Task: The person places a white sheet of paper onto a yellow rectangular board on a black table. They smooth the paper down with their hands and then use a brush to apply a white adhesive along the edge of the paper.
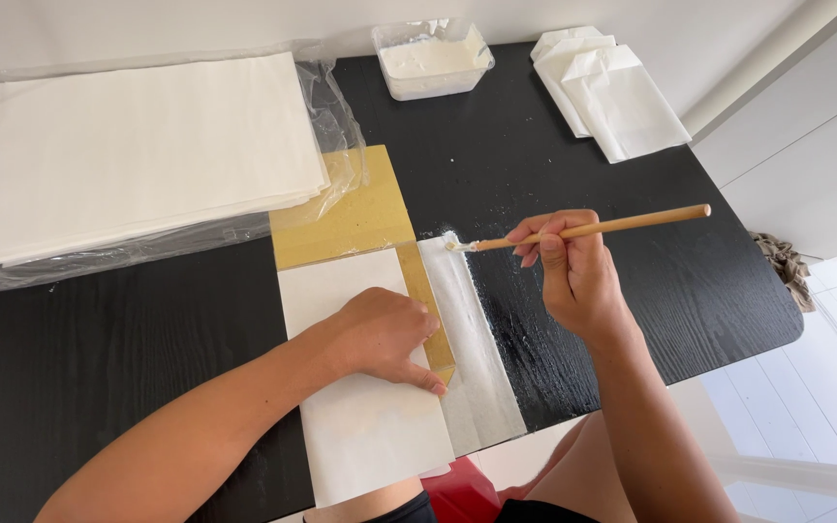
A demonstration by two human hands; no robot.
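Note:
My left hand [383, 336] lies flat, fingers together, pressing a folded white paper sheet [365, 426] onto a tan cardboard template [351, 208] on the black table [108, 349]. A white paper flap [477, 358] sticks out to the right of the cardboard, wet with paste. My right hand [573, 271] grips a wooden-handled brush [593, 229] held nearly level, its white bristle tip touching the top end of the flap.
A thick stack of white paper [138, 145] on clear plastic wrap fills the back left. A clear tub of white paste [433, 60] stands at the back centre. Folded white paper bags [612, 92] lie at the back right. White paste smears mark the table near the flap.

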